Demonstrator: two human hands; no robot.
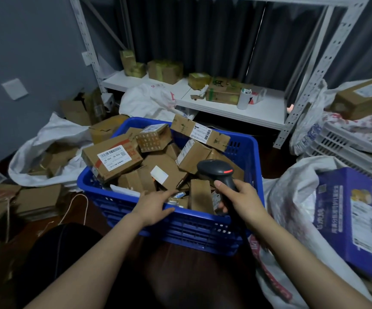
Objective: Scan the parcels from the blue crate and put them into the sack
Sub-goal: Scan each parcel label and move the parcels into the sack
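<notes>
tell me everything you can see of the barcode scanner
The barcode scanner is a dark grey, plastic-looking handheld unit with a rounded head and a glowing red strip on top of it. Its handle runs down into the right hand, which grips it, thumb laid up along the handle. It is held roughly upright over the near right corner of the blue crate, above the cardboard parcels; whether it touches any is unclear. Its scan window is not visible.

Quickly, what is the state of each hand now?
Left hand: open, at the blue crate's near rim.
Right hand: holding the scanner.
</notes>
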